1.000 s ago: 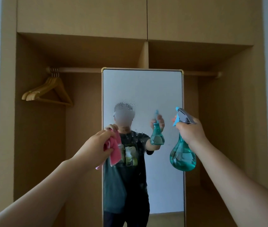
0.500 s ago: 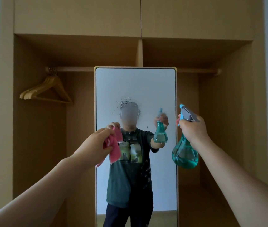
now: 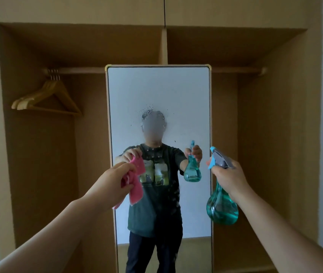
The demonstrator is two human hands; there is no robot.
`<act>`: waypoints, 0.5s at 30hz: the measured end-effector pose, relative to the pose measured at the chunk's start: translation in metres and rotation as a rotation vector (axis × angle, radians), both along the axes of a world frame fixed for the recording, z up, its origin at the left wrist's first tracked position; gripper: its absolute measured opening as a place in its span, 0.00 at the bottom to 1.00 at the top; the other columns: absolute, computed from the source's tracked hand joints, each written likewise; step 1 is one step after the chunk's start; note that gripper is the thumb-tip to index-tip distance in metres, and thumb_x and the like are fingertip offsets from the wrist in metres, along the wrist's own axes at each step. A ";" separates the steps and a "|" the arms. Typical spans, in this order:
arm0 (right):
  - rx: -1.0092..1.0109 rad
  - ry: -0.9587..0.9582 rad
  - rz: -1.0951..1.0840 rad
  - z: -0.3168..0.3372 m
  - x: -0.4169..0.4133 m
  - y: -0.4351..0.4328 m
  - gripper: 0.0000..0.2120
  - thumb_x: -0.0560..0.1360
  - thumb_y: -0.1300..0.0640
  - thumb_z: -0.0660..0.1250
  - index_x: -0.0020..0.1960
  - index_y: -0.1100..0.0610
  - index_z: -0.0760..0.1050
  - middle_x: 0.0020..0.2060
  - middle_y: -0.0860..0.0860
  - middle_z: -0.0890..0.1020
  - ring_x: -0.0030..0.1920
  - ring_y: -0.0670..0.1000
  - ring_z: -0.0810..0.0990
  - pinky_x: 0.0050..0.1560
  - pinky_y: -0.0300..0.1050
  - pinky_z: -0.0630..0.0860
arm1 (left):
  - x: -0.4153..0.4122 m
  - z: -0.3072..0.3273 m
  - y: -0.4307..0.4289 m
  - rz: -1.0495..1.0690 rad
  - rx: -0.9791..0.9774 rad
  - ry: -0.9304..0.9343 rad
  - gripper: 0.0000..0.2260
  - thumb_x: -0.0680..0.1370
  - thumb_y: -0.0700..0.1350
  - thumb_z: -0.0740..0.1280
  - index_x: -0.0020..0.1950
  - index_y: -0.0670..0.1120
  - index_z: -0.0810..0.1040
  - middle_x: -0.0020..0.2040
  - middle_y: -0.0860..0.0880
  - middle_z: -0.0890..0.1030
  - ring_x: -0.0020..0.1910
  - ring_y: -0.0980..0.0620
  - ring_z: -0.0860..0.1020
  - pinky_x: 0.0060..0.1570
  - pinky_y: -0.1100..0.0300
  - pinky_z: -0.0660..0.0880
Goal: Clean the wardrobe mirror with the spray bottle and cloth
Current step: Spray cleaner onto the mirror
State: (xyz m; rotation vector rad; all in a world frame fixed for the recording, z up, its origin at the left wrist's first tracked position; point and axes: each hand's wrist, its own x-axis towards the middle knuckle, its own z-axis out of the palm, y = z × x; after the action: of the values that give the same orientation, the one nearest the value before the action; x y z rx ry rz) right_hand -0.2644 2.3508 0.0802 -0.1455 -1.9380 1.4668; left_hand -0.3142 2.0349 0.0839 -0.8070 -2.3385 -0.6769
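My left hand (image 3: 111, 186) is raised in front of the lower left part of the mirror (image 3: 156, 91), with thumb and fingers curled round the pink cloth (image 3: 136, 186). The cloth is bunched in my grip, and its loose end hangs below my fingers over the mirror's left frame strip and the glass just inside it. I cannot tell whether the cloth touches the glass. My right hand (image 3: 229, 176) is just right of the mirror's right edge, at about the same height, its fingers wrapped round the neck of the spray bottle (image 3: 222, 209). The bottle's grey head and blue nozzle stick out above my fingers and point left toward the mirror. I cannot tell whether a finger lies on the trigger. The teal, bulb-shaped body hangs below my hand and overlaps the mirror's right frame strip, and it has liquid in it. On the glass, above both hands, sits a patch of fine droplets (image 3: 147, 113). More specks are scattered lower on the glass, between my hands. The mirror stands upright in the middle of the open wardrobe (image 3: 38, 174), its top edge level with the rail (image 3: 81, 70). Left of the mirror and higher than my left hand, wooden hangers (image 3: 46, 97) hang from that rail.
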 end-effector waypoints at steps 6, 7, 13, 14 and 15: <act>-0.019 -0.042 0.006 -0.035 0.003 -0.004 0.10 0.76 0.60 0.66 0.51 0.46 0.78 0.38 0.51 0.79 0.35 0.48 0.75 0.31 0.39 0.71 | -0.007 -0.007 -0.013 0.001 0.003 -0.031 0.14 0.73 0.42 0.73 0.54 0.56 0.75 0.47 0.64 0.73 0.46 0.60 0.76 0.40 0.73 0.70; -0.022 -0.045 0.006 -0.038 0.004 -0.005 0.10 0.76 0.60 0.66 0.50 0.46 0.78 0.39 0.51 0.79 0.36 0.48 0.76 0.32 0.39 0.71 | -0.007 -0.007 -0.015 0.005 -0.002 -0.037 0.15 0.73 0.42 0.73 0.53 0.57 0.74 0.46 0.64 0.73 0.46 0.60 0.75 0.40 0.73 0.69; 0.003 -0.032 -0.007 -0.045 0.002 -0.009 0.09 0.77 0.59 0.66 0.51 0.47 0.80 0.38 0.48 0.79 0.33 0.46 0.74 0.26 0.33 0.70 | -0.012 -0.013 -0.019 0.000 -0.017 -0.059 0.14 0.73 0.41 0.73 0.53 0.56 0.75 0.48 0.61 0.75 0.47 0.58 0.76 0.41 0.72 0.69; 0.003 -0.031 -0.009 -0.046 0.002 -0.010 0.09 0.77 0.59 0.66 0.52 0.47 0.80 0.38 0.49 0.79 0.34 0.46 0.74 0.27 0.33 0.70 | -0.013 -0.014 -0.020 -0.002 -0.015 -0.063 0.14 0.73 0.41 0.73 0.53 0.56 0.75 0.49 0.60 0.75 0.47 0.58 0.76 0.42 0.72 0.69; -0.001 -0.030 -0.010 -0.046 0.001 -0.011 0.09 0.77 0.59 0.66 0.52 0.48 0.80 0.39 0.50 0.79 0.34 0.47 0.75 0.28 0.34 0.70 | -0.013 -0.015 -0.020 -0.004 -0.013 -0.068 0.15 0.73 0.41 0.73 0.53 0.56 0.75 0.49 0.60 0.75 0.47 0.58 0.76 0.41 0.73 0.69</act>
State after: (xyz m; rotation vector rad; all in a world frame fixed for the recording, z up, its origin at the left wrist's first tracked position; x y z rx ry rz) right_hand -0.2630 2.3401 0.0338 -0.1780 -1.9577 1.4668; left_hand -0.3275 2.0147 0.0687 -0.8069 -2.4053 -0.7015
